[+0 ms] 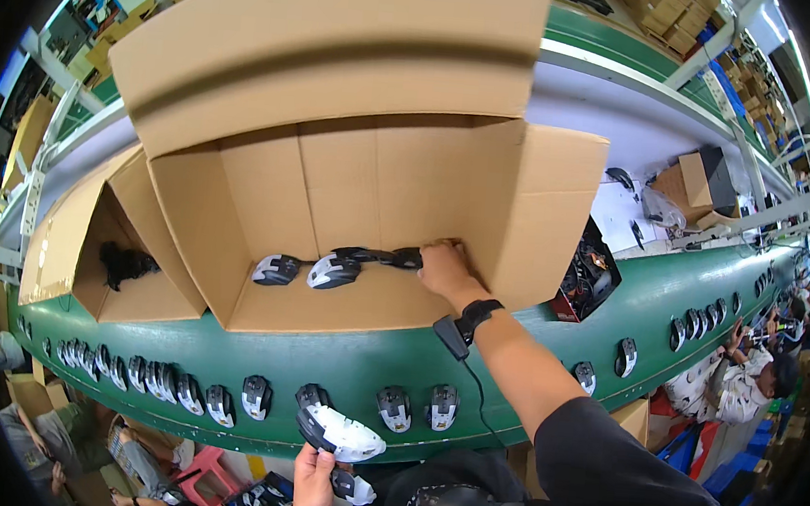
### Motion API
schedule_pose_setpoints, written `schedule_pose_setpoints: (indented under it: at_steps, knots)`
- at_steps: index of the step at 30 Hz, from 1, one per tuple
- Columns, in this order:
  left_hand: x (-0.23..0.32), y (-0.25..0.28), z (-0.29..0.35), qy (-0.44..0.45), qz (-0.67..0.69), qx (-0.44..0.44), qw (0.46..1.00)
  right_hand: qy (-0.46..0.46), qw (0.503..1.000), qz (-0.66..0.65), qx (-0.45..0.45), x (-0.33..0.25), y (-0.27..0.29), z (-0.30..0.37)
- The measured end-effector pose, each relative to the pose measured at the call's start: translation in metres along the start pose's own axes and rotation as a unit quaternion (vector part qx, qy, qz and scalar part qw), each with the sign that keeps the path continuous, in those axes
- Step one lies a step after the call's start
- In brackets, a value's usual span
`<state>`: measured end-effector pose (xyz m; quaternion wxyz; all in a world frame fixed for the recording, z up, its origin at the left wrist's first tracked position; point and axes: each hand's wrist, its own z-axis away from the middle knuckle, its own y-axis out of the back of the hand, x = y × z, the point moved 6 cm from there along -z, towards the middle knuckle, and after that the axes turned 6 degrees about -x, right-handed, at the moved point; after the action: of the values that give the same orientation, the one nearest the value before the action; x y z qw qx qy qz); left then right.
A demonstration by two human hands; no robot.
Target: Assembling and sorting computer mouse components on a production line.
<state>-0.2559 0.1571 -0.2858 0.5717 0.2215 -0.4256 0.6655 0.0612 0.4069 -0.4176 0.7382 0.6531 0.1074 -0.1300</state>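
Note:
My left hand (312, 485), low at the near edge of the bench, grips a computer mouse (352, 436) with a white and black shell. A second mouse (354, 488) shows beside its fingers; whether the hand bears it too I cannot tell. My right hand (447, 268) reaches into a large open cardboard box (272, 311), its fingers curled down at the back right of the box floor. Against those fingers lies a dark mouse (406, 258), partly covered. Left of it, a grey and black mouse (334, 271) and another mouse (277, 270) rest in the box. A strap with a cable circles my right wrist.
The green bench (499, 394) carries several mice in a row along its near edge. A smaller carton (187, 298) with a dark item stands left, and a box of black parts (591, 272) right. Co-workers (733, 374) sit at the far right.

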Motion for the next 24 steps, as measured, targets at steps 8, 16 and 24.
schedule_pose_setpoints:
  at_steps: [8, 16, 24]
  knots:
    - [0.032, 0.020, -0.013, 0.002, 0.102, -0.040, 0.994, 0.010, 0.919, -0.391, -0.056, -0.032, 0.066, 0.027]
    - [0.097, 0.005, 0.015, 0.067, 0.114, -0.084, 0.988, 0.269, 0.835, -0.472, -0.090, -0.204, 0.225, 0.194]
    - [0.136, -0.023, 0.059, 0.123, 0.044, -0.243, 0.961, 0.365, 0.827, -0.426, -0.047, -0.261, 0.278, 0.273]
